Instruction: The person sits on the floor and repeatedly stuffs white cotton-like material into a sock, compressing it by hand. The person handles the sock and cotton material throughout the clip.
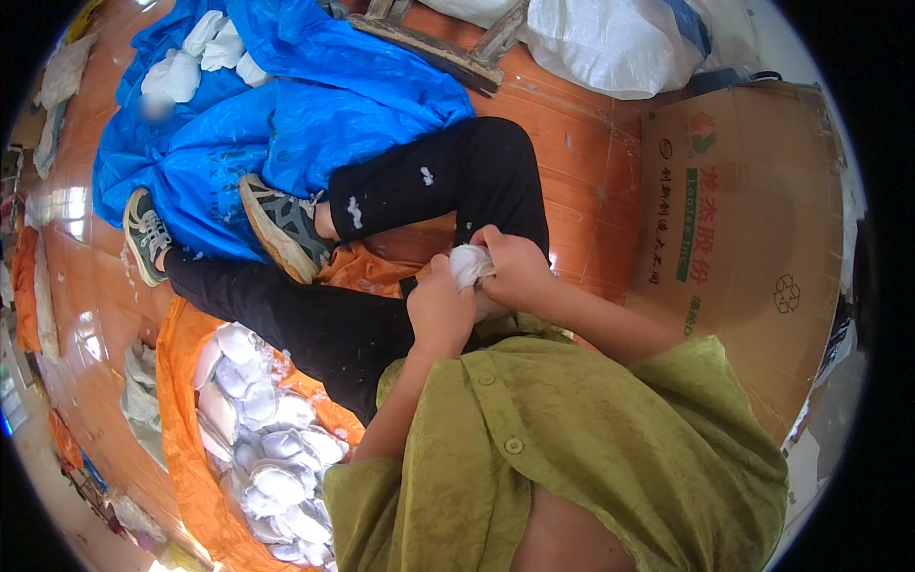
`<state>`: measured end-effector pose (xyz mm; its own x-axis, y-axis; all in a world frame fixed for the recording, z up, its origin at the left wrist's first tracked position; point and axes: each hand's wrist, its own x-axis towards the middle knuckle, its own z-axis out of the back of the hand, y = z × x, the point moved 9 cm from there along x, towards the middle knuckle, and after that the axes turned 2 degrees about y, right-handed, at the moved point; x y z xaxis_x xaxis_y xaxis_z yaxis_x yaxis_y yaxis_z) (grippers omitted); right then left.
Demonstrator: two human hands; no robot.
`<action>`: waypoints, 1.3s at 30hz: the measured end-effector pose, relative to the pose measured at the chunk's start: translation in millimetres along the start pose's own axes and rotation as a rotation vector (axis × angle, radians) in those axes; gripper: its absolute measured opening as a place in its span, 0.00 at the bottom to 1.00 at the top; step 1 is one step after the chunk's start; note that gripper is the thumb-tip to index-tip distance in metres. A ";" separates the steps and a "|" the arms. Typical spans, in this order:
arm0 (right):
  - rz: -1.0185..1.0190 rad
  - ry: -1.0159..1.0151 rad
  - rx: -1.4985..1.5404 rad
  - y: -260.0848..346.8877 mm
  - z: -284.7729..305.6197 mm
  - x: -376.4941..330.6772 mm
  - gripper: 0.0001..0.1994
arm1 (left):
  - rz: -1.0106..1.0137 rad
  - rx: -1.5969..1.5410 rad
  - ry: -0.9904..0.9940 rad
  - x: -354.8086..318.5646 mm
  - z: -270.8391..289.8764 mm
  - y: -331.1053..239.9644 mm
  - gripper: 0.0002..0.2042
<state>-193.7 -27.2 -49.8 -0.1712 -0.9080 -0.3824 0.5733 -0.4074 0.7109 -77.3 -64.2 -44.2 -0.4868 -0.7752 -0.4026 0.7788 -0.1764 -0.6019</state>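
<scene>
Hands: our left hand (440, 310) and right hand (515, 267) meet above our lap.
Fingers: both sets pinching the white padded piece (469, 263).
Risk: we judge it could slip to the floor if our grip eases.

- Two hands: left hand (440, 310) and right hand (515, 267), near centre, both closed on one white pad (469, 263).
- Two shoes: one (283, 227) centre left, one (145, 235) far left.
- One cardboard box (753, 238), right.
- One blue tarp (286, 105), far.
- One orange bag (186, 429), near left, with many white pads, too piled to count.
</scene>
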 end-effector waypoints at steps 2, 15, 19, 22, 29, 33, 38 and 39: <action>0.135 -0.016 0.119 -1.0 1.4 -8.5 0.13 | -0.028 -0.049 0.016 1.1 1.8 1.4 0.10; 0.424 0.365 0.206 6.1 -7.8 -24.2 0.16 | -0.059 -0.661 0.297 -9.9 -9.4 4.9 0.05; 0.400 0.459 0.287 4.3 -15.9 -21.9 0.19 | -0.146 -0.861 0.427 -10.9 -19.9 7.1 0.04; 0.344 0.521 0.350 -9.3 -24.8 -17.7 0.19 | -0.187 -1.042 0.546 -12.6 -23.3 -0.2 0.08; -0.023 0.388 0.656 -32.4 -14.5 -12.6 0.15 | 0.203 -1.377 0.509 -11.4 -53.7 25.8 0.08; -0.055 0.318 0.866 -46.5 -27.4 -18.4 0.14 | 0.196 -1.275 0.546 -10.1 -53.2 18.1 0.08; 0.226 0.112 0.667 -11.3 11.8 -19.7 0.17 | 0.240 -1.453 0.808 -9.7 -65.8 14.8 0.09; 0.283 0.059 0.477 2.3 25.1 -23.0 0.18 | 0.296 -1.451 0.812 -10.8 -63.9 10.5 0.09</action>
<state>-208.6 -9.8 -24.6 -0.0106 -0.9870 -0.1603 0.1614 -0.1599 0.9739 -89.1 -18.9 -90.3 -0.8237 -0.1062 -0.5569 0.1188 0.9282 -0.3527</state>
